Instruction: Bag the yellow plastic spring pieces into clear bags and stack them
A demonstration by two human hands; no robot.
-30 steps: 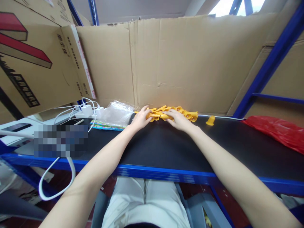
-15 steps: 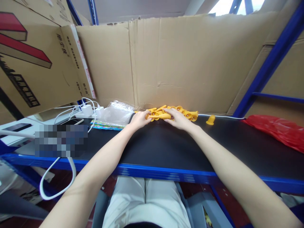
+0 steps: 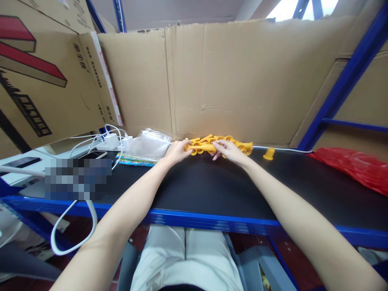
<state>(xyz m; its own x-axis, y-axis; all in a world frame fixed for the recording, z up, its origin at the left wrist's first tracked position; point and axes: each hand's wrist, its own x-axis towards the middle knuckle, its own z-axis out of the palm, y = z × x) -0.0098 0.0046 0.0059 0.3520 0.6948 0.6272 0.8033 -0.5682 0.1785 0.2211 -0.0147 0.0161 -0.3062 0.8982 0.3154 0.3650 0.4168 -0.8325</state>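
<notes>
My left hand (image 3: pixel 178 151) is closed round the left, rounded end of a yellow plastic pipe-like piece (image 3: pixel 203 148). The piece lies level between my two hands, low over the table. At its right end my right hand (image 3: pixel 228 150) pinches with thumb and fingertips, the lower fingers curled loosely. Behind and to the right of the hands is a pile of similar yellow pieces (image 3: pixel 247 148) with round cup ends, partly covered by my fingers. Apart from the pile, a single yellow bell-shaped piece (image 3: pixel 268 153) stands on the black tabletop (image 3: pixel 209 186).
Clear plastic bags (image 3: pixel 150 145) lie left of my hands, on a colourful printed packet (image 3: pixel 136 160). White chargers and cables (image 3: pixel 112 140) sit farther left. A red plastic bag (image 3: pixel 351 165) is at the right. Cardboard (image 3: pixel 242 81) walls the back; a blue rail (image 3: pixel 212 218) edges the front.
My right hand has shifted slightly right along the yellow piece, and its lower fingers have come into view. The left hand keeps its hold almost unmoved.
</notes>
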